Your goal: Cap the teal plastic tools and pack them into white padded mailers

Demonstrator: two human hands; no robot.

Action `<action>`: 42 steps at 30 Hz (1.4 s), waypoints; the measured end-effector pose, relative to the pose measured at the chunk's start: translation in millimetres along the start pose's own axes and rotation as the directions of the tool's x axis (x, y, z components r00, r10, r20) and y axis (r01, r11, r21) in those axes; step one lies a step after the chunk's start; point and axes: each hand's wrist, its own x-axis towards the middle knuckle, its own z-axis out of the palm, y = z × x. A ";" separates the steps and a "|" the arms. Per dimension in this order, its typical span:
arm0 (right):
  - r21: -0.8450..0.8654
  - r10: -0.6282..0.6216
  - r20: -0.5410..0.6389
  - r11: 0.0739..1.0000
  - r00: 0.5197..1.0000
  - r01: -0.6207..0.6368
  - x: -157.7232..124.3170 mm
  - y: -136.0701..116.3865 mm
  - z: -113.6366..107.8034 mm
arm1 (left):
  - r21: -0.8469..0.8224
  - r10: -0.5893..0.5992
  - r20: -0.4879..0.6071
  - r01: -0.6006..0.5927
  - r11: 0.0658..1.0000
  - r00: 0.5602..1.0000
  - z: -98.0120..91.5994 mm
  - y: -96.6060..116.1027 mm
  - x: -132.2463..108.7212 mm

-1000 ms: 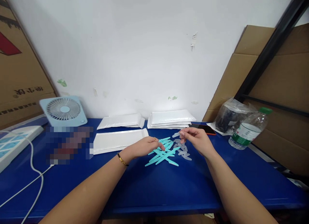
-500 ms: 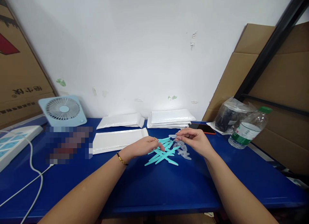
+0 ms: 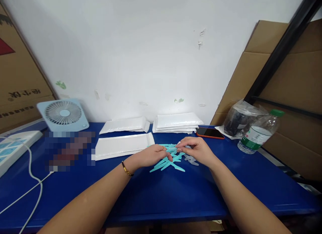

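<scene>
A loose pile of turquoise eyebrow razors (image 3: 173, 165) lies criss-crossed on the blue table. My left hand (image 3: 152, 156) is over the pile's left side, fingers curled and closed around a turquoise razor that is mostly hidden. My right hand (image 3: 195, 149) is just to the right, thumb and fingertips pinched on a small clear plastic cap, largely covered by the fingers. Below that hand lie several translucent plastic caps (image 3: 192, 160), beside the razors. The fingertips of both hands are close together above the pile.
White padded mailers lie behind the pile: one flat (image 3: 120, 146), a small stack (image 3: 125, 125) and a taller stack (image 3: 176, 121). An orange-edged phone (image 3: 210, 133), a bagged dark item (image 3: 236, 121) and a water bottle (image 3: 259, 135) stand right. A fan (image 3: 65, 113) and power strip (image 3: 17, 148) are left.
My right hand has moved left, away from the caps and towards my left hand, carrying the clear cap. A turquoise tip now shows behind my left hand.
</scene>
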 end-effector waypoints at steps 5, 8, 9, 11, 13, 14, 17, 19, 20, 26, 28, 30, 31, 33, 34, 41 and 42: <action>-0.278 0.082 -0.016 0.957 0.997 -0.083 -2.3 6.5 -27.9 | 0.400 -0.012 -0.201 0.093 0.912 0.980 17.3 -2.6 3.4; -0.450 0.219 0.071 0.878 0.973 -0.165 -7.4 13.6 -47.2 | 0.521 -0.008 -0.217 0.123 0.844 0.976 28.3 -7.6 6.6; -0.483 0.272 0.116 0.856 0.955 -0.185 -8.8 16.3 -50.7 | 0.544 -0.011 -0.215 0.130 0.829 0.976 31.0 -9.6 7.9; -0.525 0.341 0.177 0.826 0.923 -0.205 -10.4 21.1 -52.3 | 0.570 -0.008 -0.207 0.127 0.812 0.978 34.5 -13.6 10.6; -0.536 0.359 0.207 0.820 0.910 -0.202 -10.2 24.7 -48.7 | 0.575 -0.002 -0.206 0.123 0.809 0.978 36.0 -17.1 12.5; -0.530 0.355 0.213 0.825 0.910 -0.197 -9.8 25.8 -46.2 | 0.576 -0.002 -0.214 0.127 0.808 0.977 36.1 -18.4 13.1; -0.490 0.329 0.237 0.853 0.914 -0.180 -9.1 26.8 -41.7 | 0.566 -0.009 -0.245 0.150 0.811 0.970 32.9 -20.4 13.0; -0.451 0.326 0.248 0.872 0.912 -0.189 -9.9 25.8 -43.0 | 0.526 -0.019 -0.272 0.165 0.834 0.962 26.6 -20.1 11.2; -0.428 0.339 0.253 0.879 0.906 -0.209 -10.5 25.0 -44.7 | 0.491 -0.029 -0.285 0.172 0.854 0.958 22.3 -19.6 9.8; -0.282 0.374 0.123 0.901 0.919 -0.329 -10.2 15.5 -54.1 | 0.154 -0.116 -0.244 0.156 0.976 0.963 -5.1 -18.5 1.8; -0.270 0.314 0.016 0.916 0.949 -0.298 -8.4 12.4 -55.1 | 0.077 -0.113 -0.239 0.134 0.988 0.964 -9.3 -21.4 2.4; -0.228 0.258 -0.076 0.936 0.963 -0.268 -6.7 10.6 -55.4 | 0.037 -0.108 -0.243 0.121 0.992 0.964 -10.8 -25.6 4.3; -0.187 0.237 -0.114 0.948 0.965 -0.256 -6.0 10.4 -55.3 | 0.030 -0.104 -0.246 0.114 0.993 0.964 -11.0 -27.7 5.5; -0.078 0.221 -0.168 0.969 0.961 -0.236 -5.1 10.9 -54.6 | 0.025 -0.094 -0.253 0.104 0.994 0.963 -10.9 -31.5 7.2; -0.018 0.226 -0.178 0.972 0.958 -0.233 -4.8 11.4 -53.9 | 0.025 -0.090 -0.254 0.099 0.995 0.963 -10.8 -32.8 7.7; 0.182 0.262 -0.170 0.956 0.950 -0.232 -4.0 14.1 -49.6 | 0.034 -0.090 -0.253 0.102 0.994 0.963 -12.1 -33.7 6.4; 0.186 0.264 -0.169 0.955 0.950 -0.232 -3.6 14.2 -48.9 | 0.037 -0.092 -0.251 0.105 0.994 0.964 -12.2 -33.2 6.2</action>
